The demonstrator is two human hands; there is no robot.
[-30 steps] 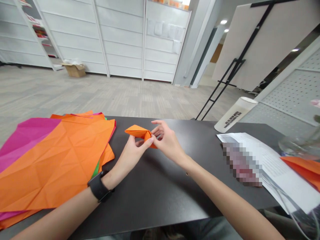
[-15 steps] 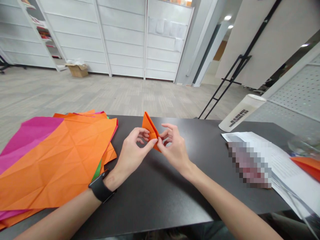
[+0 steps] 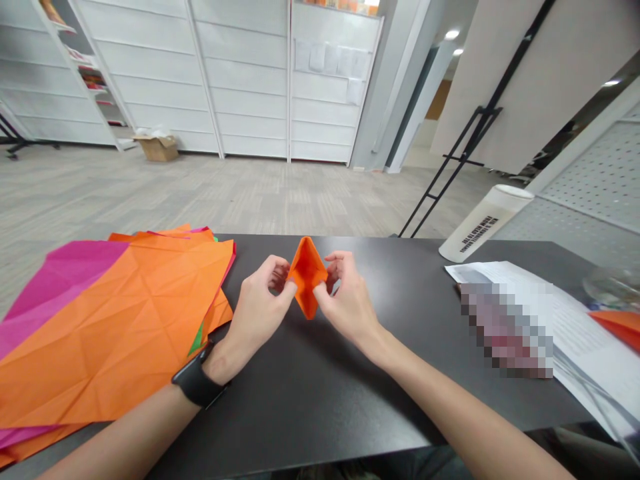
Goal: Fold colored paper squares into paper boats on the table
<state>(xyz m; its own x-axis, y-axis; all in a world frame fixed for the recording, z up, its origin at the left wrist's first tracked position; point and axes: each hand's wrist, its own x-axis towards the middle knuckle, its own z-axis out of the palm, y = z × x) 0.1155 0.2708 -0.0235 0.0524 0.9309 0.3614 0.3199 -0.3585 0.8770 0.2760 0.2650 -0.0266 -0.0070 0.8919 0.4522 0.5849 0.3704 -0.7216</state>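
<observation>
A small piece of folded orange paper [image 3: 308, 270] is held up over the dark table, spread into a hollow diamond with its pocket facing me. My left hand [image 3: 265, 293] pinches its left edge between thumb and fingers. On the opposite edge, my right hand [image 3: 346, 293] grips it the same way, the thumb at the opening. Both sets of fingertips are partly hidden behind the paper. A black watch [image 3: 200, 380] sits on my left wrist. Left of that hand lies a stack of large creased paper sheets [image 3: 145, 320], orange on top with magenta and green edges showing.
On the right, a white cylinder [image 3: 485, 223] with black lettering stands near the table's [image 3: 380, 400] far edge. Printed white sheets [image 3: 565, 333] lie in front of it, partly under a blurred-out item [image 3: 505, 330]. A cardboard box [image 3: 159, 148] rests on the floor beyond.
The folded orange paper has gone from a narrow, nearly closed triangle to an opened diamond pocket. My hands have moved slightly apart, one on each side of it.
</observation>
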